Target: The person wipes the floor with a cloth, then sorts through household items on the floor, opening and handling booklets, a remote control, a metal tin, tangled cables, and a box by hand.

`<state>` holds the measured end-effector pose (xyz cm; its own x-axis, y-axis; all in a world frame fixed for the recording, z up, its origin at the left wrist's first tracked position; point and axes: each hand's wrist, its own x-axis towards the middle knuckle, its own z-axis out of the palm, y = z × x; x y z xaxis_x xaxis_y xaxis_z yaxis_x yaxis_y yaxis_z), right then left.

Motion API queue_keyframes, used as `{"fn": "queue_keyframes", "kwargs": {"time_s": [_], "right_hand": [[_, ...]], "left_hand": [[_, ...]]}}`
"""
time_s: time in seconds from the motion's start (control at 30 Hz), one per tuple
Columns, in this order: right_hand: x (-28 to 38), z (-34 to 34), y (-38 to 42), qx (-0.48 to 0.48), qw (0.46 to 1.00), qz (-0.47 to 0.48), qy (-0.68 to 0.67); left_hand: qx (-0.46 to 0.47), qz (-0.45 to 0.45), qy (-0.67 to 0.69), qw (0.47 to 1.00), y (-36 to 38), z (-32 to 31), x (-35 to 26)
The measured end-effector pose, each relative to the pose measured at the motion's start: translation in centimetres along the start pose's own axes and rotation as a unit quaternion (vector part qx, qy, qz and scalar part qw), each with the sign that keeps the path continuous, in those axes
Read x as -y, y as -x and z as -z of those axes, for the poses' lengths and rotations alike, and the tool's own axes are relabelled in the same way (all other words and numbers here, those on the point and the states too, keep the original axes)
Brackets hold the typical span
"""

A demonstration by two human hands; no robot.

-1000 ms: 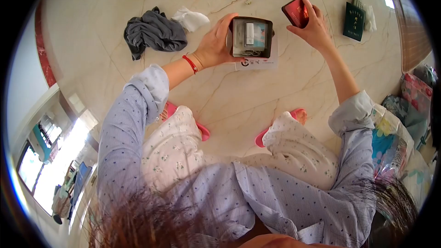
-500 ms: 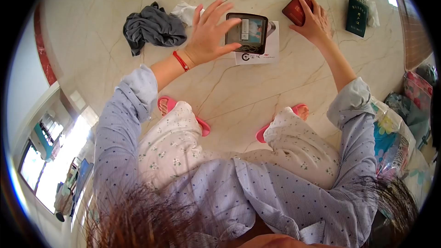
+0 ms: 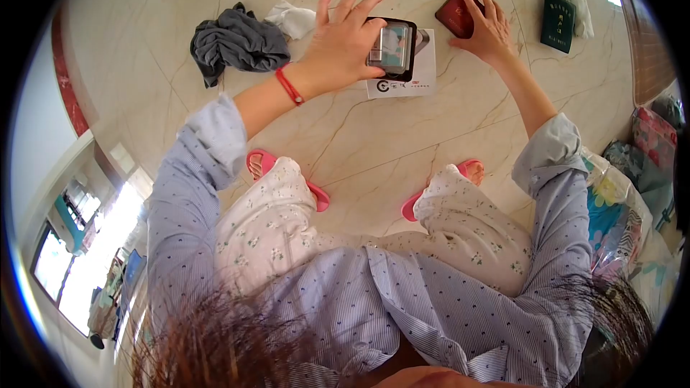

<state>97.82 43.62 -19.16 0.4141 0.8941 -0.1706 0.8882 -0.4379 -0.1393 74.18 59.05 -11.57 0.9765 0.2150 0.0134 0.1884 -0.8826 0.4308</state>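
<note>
Fingers of the left hand [image 3: 341, 52] spread, thumb and forefinger astride the left side of a dark box [image 3: 412, 47] and the clear case [image 3: 394, 47] inside it — from my remote seat I cannot tell whether they pinch anything. Right of the box, the right hand [image 3: 491, 34] touches a red lid [image 3: 454, 13], fingers fanned; grip unclear there too. White printed sheet [image 3: 425, 65] shows beneath the box. Risk as I judge it: a sideways thumb push could skid box over sheet — or a slack pinch could let the smooth case slip.

White printed sheet [image 3: 425, 65] partly hidden by the black box [image 3: 412, 47], small print [image 3: 421, 85] unreadable
</note>
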Motion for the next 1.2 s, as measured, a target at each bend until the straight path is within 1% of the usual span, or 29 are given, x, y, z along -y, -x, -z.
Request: {"fn": "queue_keyframes", "kwargs": {"time_s": [0.03, 0.1, 0.13, 0.17, 0.2, 0.23, 0.27, 0.3, 0.33, 0.37, 0.4, 0.43, 0.47, 0.5, 0.6, 0.63, 0.7, 0.73, 0.8, 0.83, 0.93, 1.0, 1.03, 1.1, 1.17, 1.2], "right_hand": [[0.0, 0.0, 0.0, -0.015, 1.000, 0.007, -0.002], [0.0, -0.1, 0.0, -0.029, 1.000, 0.012, -0.004], [0.0, -0.1, -0.1, -0.082, 0.996, 0.032, -0.032], [0.2, 0.0, -0.1, -0.135, 0.988, 0.052, -0.059], [0.4, 0.4, -0.2, -0.135, 0.988, 0.052, -0.061], [0.8, 1.1, -0.3, -0.162, 0.978, 0.073, -0.105], [1.3, 1.8, -0.3, -0.189, 0.966, 0.095, -0.149], [1.9, 2.5, -0.4, -0.189, 0.966, 0.097, -0.150], [2.6, 3.3, -0.4, -0.196, 0.954, 0.137, -0.180], [3.5, 4.0, -0.2, -0.201, 0.941, 0.176, -0.209], [4.5, 4.8, 0.0, -0.198, 0.941, 0.178, -0.209], [5.6, 5.5, 0.3, -0.166, 0.944, 0.207, -0.199], [6.8, 6.1, 0.5, -0.133, 0.944, 0.235, -0.188], [7.9, 6.6, 0.7, -0.131, 0.944, 0.237, -0.188], [10.4, 7.1, 1.0, -0.049, 0.957, 0.267, -0.101], [10.7, 6.8, 0.8, -0.048, 0.957, 0.269, -0.100], [11.3, 6.0, 0.6, -0.028, 0.955, 0.292, -0.041], [11.6, 5.5, 0.6, -0.028, 0.955, 0.294, -0.041], [12.1, 4.6, 0.8, -0.024, 0.949, 0.299, 0.097], [12.1, 4.6, 0.8, -0.024, 0.948, 0.300, 0.097], [12.1, 5.3, 0.8, -0.014, 0.948, 0.306, 0.088], [11.4, 7.0, 0.5, -0.013, 0.969, 0.229, -0.087], [11.0, 7.4, 0.4, -0.011, 0.969, 0.230, -0.087], [10.0, 7.9, -0.1, 0.018, 0.960, 0.198, -0.197], [9.0, 8.2, -0.3, 0.026, 0.958, 0.196, -0.207], [8.9, 8.9, -0.5, 0.069, 0.960, 0.167, -0.215]], "left_hand": [[0.001, -0.001, 0.000, 1.000, 0.2, 0.6, 0.1], [-0.011, -0.005, 0.045, 0.999, 0.8, 2.2, 0.6], [-0.010, -0.005, 0.045, 0.999, 1.2, 2.7, 1.4], [-0.009, 0.051, 0.193, 0.980, 1.8, 3.1, 2.5], [-0.009, 0.108, 0.335, 0.936, 2.3, 3.6, 3.4], [-0.008, 0.109, 0.334, 0.936, 2.9, 3.8, 4.1], [-0.016, 0.179, 0.442, 0.879, 3.6, 3.8, 4.8], [-0.024, 0.246, 0.541, 0.804, 4.1, 3.8, 5.3], [-0.027, 0.260, 0.572, 0.777, 4.5, 3.7, 5.6], [-0.029, 0.262, 0.573, 0.776, 4.7, 3.6, 5.5], [-0.026, 0.282, 0.603, 0.746, 4.9, 3.5, 5.4], [-0.023, 0.301, 0.632, 0.713, 5.0, 3.4, 5.2], [-0.025, 0.302, 0.634, 0.712, 5.1, 3.1, 5.3], [-0.022, 0.291, 0.633, 0.717, 5.1, 2.8, 5.5], [-0.025, 0.282, 0.631, 0.722, 5.1, 2.3, 6.1], [-0.030, 0.283, 0.630, 0.722, 5.0, 2.3, 6.2], [-0.036, 0.287, 0.627, 0.723, 4.7, 2.9, 5.7], [-0.041, 0.292, 0.623, 0.725, 4.7, 3.2, 5.5], [-0.046, 0.295, 0.618, 0.728, 4.9, 2.8, 5.9], [-0.049, 0.297, 0.613, 0.731, 4.9, 2.7, 6.0], [-0.043, 0.303, 0.605, 0.735, 4.9, 3.1, 5.9], [-0.045, 0.306, 0.604, 0.735, 5.2, 2.9, 6.5], [-0.045, 0.307, 0.604, 0.734, 5.3, 2.7, 6.6], [-0.051, 0.309, 0.606, 0.731, 5.2, 3.0, 6.3], [-0.056, 0.311, 0.607, 0.729, 5.1, 3.3, 6.0], [-0.052, 0.306, 0.608, 0.730, 5.0, 3.4, 5.9]]}}
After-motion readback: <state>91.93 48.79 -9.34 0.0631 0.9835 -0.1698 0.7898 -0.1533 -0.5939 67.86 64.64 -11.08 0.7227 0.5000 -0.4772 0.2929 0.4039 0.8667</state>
